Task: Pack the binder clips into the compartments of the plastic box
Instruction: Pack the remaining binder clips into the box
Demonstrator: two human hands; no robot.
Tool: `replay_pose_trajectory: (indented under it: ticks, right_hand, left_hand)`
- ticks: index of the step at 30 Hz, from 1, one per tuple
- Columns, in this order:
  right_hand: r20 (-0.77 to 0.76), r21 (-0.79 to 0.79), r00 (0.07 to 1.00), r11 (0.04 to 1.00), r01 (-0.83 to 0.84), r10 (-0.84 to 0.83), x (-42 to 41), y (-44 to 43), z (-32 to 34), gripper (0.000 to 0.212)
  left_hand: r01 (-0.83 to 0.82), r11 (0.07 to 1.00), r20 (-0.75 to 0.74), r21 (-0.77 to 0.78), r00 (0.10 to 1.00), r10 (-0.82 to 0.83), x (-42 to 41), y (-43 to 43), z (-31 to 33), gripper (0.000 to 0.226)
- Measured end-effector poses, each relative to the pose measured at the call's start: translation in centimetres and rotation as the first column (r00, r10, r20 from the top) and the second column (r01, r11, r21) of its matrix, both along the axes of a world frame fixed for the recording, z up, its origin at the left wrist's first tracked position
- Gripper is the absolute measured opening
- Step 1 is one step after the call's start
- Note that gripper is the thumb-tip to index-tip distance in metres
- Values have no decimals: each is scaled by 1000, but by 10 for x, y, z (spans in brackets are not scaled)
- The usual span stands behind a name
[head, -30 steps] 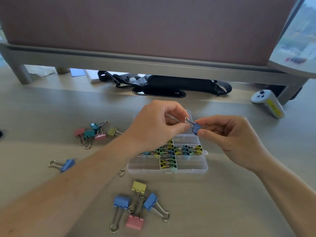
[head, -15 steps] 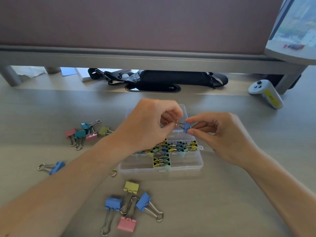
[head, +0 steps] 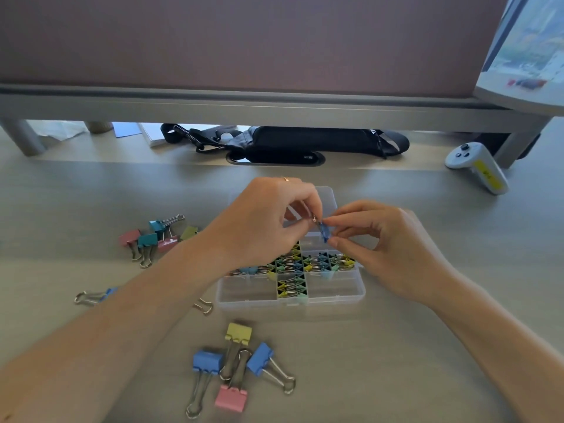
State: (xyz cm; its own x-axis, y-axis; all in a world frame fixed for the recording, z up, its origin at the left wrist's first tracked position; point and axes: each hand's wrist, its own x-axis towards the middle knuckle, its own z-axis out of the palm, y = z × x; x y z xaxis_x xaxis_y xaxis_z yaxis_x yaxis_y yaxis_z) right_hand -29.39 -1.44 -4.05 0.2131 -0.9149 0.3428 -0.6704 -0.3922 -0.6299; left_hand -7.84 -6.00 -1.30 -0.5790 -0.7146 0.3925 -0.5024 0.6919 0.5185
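A clear plastic box (head: 335,296) with compartments lies open on the desk; several small coloured clips fill its middle compartments. Above its far half, my right hand (head: 387,248) pinches a small blue binder clip (head: 324,232) by its body. My left hand (head: 262,224) pinches that clip's wire handle between thumb and fingertips. Large clips lie loose in front of the box: a yellow one (head: 239,332), two blue ones (head: 207,361) and a pink one (head: 231,398). A second heap of clips (head: 152,239) sits to the left.
A lone blue clip (head: 94,297) and a loose wire handle (head: 204,306) lie left of the box. A black bag (head: 320,143) lies under the monitor shelf (head: 274,109). A white controller (head: 477,166) rests at the right.
Both hands have drawn closer together over the box, and the small blue clip's handle has been folded in towards its body. The view has shifted slightly.
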Motion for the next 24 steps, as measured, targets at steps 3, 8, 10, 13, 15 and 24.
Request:
replay_pose_trajectory:
  ticks: [3, 8, 10, 13, 15, 24]
  right_hand:
    - [-106, -21, 994, 1000, -20, 18, 2, -1, -1, 21]
    - [-128, -15, 989, 997, 70, -71, -6, -2, -4, 16]
    - [-84, -36, 988, 991, 131, -133, -8, -4, -4, 17]
    - [-27, -46, 991, 990, 132, -134, -5, -1, -4, 14]
    - [18, -38, 995, 994, 104, -103, -3, 1, -5, 12]
    - [-35, -109, 999, 994, -8, 5, -5, 4, -13, 23]
  left_hand:
    - [13, 994, 18, 104, 1000, -15, -3, -3, 2, 12]
    - [24, 988, 162, 151, 986, -49, -8, -8, 0, 16]
    - [42, 987, 221, 153, 972, -75, -9, -9, 1, 20]
    - [87, 993, 284, 77, 953, -105, -12, -10, 3, 23]
    - [118, 993, 351, -8, 930, -108, -17, -10, 1, 21]
    - [131, 991, 267, -21, 956, -121, 9, -2, 2, 21]
